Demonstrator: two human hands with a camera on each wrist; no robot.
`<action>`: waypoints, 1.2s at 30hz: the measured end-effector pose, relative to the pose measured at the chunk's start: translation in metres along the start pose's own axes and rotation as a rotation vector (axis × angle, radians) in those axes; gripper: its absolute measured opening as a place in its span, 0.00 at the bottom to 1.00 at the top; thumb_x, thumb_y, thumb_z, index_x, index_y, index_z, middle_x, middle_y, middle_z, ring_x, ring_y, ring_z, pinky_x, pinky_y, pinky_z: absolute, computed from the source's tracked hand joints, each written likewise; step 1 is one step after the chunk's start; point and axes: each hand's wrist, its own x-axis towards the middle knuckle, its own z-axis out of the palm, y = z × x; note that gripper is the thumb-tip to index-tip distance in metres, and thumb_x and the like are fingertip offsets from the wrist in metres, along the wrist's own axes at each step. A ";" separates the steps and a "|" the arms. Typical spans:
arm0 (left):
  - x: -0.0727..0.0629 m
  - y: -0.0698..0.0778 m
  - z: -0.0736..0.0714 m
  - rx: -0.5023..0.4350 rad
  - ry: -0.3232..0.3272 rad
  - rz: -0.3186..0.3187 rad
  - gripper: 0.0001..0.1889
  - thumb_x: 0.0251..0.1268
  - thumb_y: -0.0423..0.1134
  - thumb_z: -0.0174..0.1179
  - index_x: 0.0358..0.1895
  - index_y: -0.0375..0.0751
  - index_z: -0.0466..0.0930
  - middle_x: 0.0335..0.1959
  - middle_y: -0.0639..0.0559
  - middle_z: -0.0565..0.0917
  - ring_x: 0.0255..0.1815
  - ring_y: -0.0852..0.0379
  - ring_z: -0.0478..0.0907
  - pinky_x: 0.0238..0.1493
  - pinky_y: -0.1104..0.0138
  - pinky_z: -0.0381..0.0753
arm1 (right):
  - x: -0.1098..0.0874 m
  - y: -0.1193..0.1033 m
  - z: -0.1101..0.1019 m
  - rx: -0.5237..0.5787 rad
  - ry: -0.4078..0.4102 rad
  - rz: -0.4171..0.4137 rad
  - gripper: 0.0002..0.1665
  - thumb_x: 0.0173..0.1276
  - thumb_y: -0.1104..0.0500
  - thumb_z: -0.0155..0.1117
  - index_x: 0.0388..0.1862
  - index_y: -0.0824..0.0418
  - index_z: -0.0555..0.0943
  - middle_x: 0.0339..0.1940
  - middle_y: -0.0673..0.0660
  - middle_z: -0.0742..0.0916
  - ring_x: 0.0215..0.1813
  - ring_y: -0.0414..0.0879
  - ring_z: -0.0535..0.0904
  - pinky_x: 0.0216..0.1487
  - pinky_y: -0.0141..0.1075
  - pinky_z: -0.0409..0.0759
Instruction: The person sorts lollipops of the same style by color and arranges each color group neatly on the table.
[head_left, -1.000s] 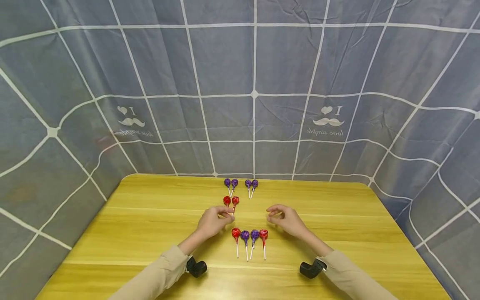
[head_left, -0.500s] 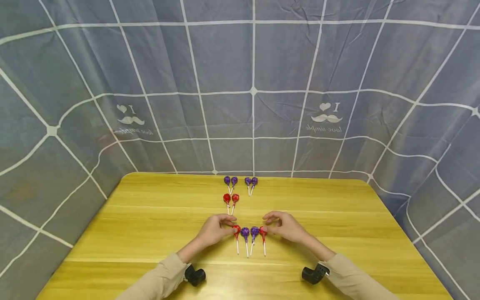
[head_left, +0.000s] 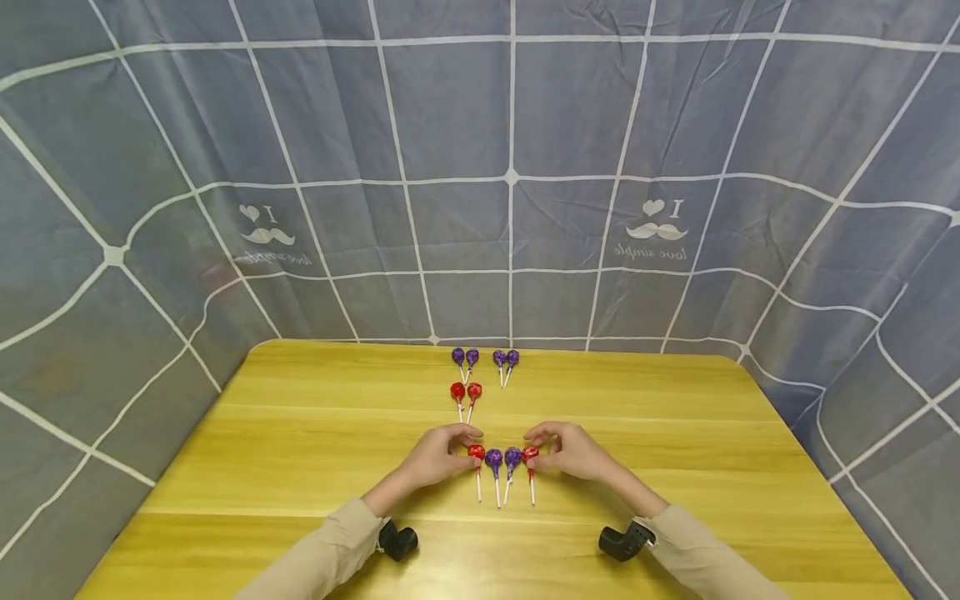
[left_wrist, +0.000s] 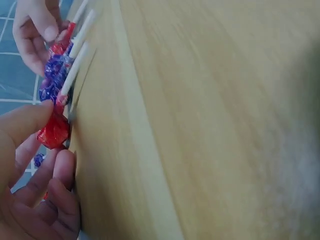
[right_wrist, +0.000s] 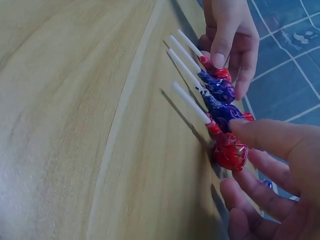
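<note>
Four lollipops would be several: a row of several wrapped lollipops lies before me, sticks toward me, with a red one at each end and two purple ones (head_left: 493, 459) between. My left hand (head_left: 435, 456) pinches the head of the left red lollipop (left_wrist: 54, 132) between thumb and fingers. At the other end, my right hand (head_left: 573, 452) has its thumb and fingers about the head of the right red lollipop (right_wrist: 231, 154), pinching it. In both wrist views the white sticks slant up off the wood, and the remaining fingers curl loosely below the heads.
Beyond the hands lie two red lollipops (head_left: 474, 391). Farther back are a left purple pair (head_left: 458, 357) and a right purple pair (head_left: 512, 358), near the far edge of the wooden table (head_left: 315, 467). A grey gridded curtain (head_left: 465, 225) surrounds the table.
Both hands have come back toward me from beside the farther red pair and closed in on the row's two end lollipops. The lollipops keep their spacing.
</note>
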 end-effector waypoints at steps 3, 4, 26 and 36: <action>0.002 -0.002 0.001 0.035 -0.008 0.027 0.17 0.58 0.34 0.66 0.51 0.33 0.81 0.43 0.44 0.86 0.33 0.63 0.75 0.32 0.74 0.71 | 0.000 0.000 0.000 -0.041 -0.014 0.015 0.21 0.56 0.58 0.73 0.47 0.67 0.82 0.37 0.55 0.86 0.23 0.33 0.70 0.22 0.27 0.69; 0.003 -0.003 0.001 0.038 -0.007 0.029 0.17 0.57 0.34 0.67 0.50 0.33 0.81 0.43 0.43 0.86 0.32 0.64 0.74 0.32 0.74 0.71 | 0.001 0.000 0.000 -0.059 -0.020 0.034 0.21 0.56 0.57 0.73 0.46 0.66 0.83 0.37 0.55 0.86 0.23 0.33 0.70 0.23 0.27 0.70; 0.013 0.004 0.000 0.055 -0.045 -0.143 0.14 0.53 0.34 0.70 0.44 0.34 0.85 0.42 0.43 0.87 0.47 0.48 0.81 0.54 0.57 0.77 | 0.010 -0.003 -0.005 -0.111 -0.076 0.212 0.16 0.51 0.61 0.77 0.40 0.64 0.85 0.34 0.54 0.89 0.37 0.41 0.82 0.40 0.34 0.78; 0.013 0.007 0.001 0.025 -0.072 -0.200 0.13 0.54 0.33 0.69 0.44 0.34 0.84 0.41 0.45 0.86 0.30 0.60 0.76 0.34 0.68 0.77 | 0.010 -0.006 -0.004 -0.099 -0.085 0.252 0.16 0.50 0.63 0.77 0.38 0.63 0.84 0.32 0.52 0.87 0.35 0.41 0.80 0.40 0.35 0.77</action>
